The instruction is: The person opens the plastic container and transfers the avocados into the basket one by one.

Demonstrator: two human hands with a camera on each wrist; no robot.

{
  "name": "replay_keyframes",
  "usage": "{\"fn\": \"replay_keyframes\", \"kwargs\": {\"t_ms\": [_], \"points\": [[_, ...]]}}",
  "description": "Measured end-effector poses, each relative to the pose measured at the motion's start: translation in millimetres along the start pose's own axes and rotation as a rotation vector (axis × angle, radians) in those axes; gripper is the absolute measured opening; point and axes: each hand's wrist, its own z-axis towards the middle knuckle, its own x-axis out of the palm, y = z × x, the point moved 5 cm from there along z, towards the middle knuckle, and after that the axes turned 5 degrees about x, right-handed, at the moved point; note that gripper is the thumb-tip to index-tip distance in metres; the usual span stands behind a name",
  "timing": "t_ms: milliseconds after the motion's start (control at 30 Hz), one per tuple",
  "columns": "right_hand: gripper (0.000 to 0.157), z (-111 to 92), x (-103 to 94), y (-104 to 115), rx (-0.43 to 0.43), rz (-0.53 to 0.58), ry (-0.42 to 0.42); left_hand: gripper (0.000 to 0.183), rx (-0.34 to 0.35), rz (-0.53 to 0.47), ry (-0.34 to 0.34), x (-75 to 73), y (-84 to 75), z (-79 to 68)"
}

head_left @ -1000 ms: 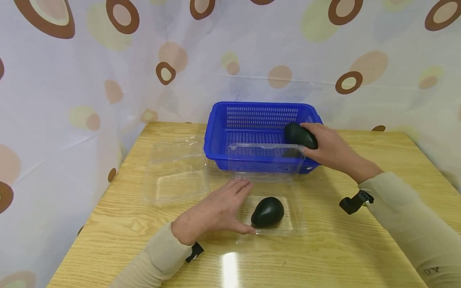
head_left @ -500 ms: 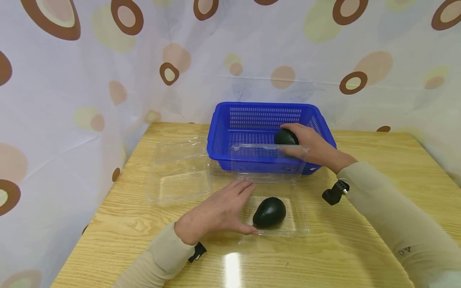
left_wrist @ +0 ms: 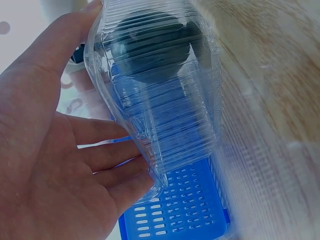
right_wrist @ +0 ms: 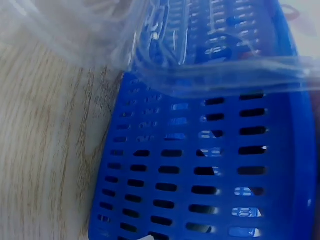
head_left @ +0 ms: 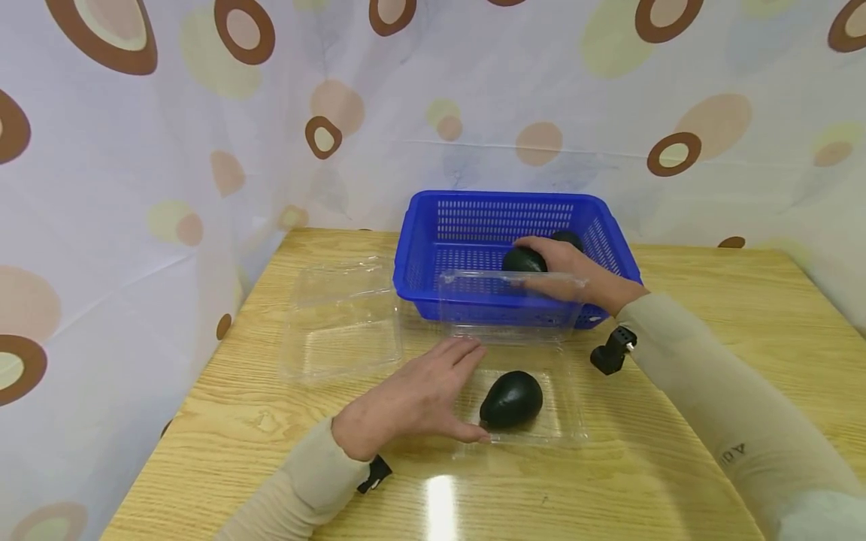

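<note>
A clear plastic clamshell (head_left: pixel 564 376) lies with its lid (head_left: pixel 467 330) raised against the basket's front. One dark green avocado (head_left: pixel 512 400) rests inside its base. My left hand (head_left: pixel 419 402) holds the base's left side, thumb at the front corner and fingers toward the back; in the left wrist view the fingertips meet the clamshell's rim (left_wrist: pixel 117 112). Inside the blue basket (head_left: pixel 416 225), my right hand (head_left: pixel 571 264) grips a second avocado (head_left: pixel 524 260), partly seen through the clear lid. Behind that hand another avocado (head_left: pixel 567 239) shows.
A second clear clamshell (head_left: pixel 345 346) stands open on the wooden table (head_left: pixel 223 436), left of the first. A patterned cloth (head_left: pixel 379 135) hangs behind the basket and down the left side. The raised lid edge (right_wrist: pixel 225 75) crosses the basket in the right wrist view.
My right hand has moved left inside the basket with its avocado, and another avocado now shows behind it. The left hand stays on the clamshell.
</note>
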Motion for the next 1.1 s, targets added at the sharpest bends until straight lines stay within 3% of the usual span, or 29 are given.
{"fn": "replay_keyframes", "kwargs": {"t_ms": [233, 567, 733, 933, 1100], "points": [[0.058, 6.4, 6.0, -1.1, -0.032, 0.000, 0.059, 0.111, -0.007, -0.006, 0.011, -0.8, -1.3, -1.7], [0.053, 17.1, 24.0, -21.4, -0.040, -0.068, 0.198, 0.111, 0.012, 0.008, 0.007, -0.2, -5.5, 0.0], [0.049, 13.3, 22.6, -19.7, -0.049, -0.073, 0.201, 0.111, 0.014, 0.008, 0.012, -0.2, -7.5, 0.3], [0.051, 4.0, 15.4, -8.4, 0.017, -0.061, 0.211, 0.110, 0.017, 0.012, 0.000, -1.6, -8.2, 0.0], [0.048, 4.7, 13.5, -15.9, 0.007, -0.045, 0.171, 0.110, 0.017, 0.019, 0.000, -0.9, -8.3, 0.1]]}}
